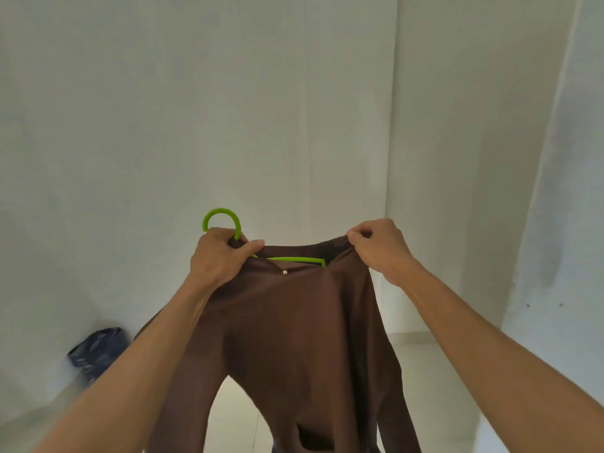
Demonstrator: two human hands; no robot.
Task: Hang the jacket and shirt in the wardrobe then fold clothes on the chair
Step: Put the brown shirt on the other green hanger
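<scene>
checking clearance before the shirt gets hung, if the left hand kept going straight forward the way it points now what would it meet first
Probably the pale wall behind it. The left hand, gripping the green hanger and the brown shirt, has nothing visible ahead; no rail shows. Depth is unclear, so how far it is cannot be judged.

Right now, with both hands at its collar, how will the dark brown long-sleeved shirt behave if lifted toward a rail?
The dark brown long-sleeved shirt looks floppy: its sleeves dangle. The bright green plastic hanger, gripped by the left hand, probably carries it. It may slip where the right hand pinches.
</scene>
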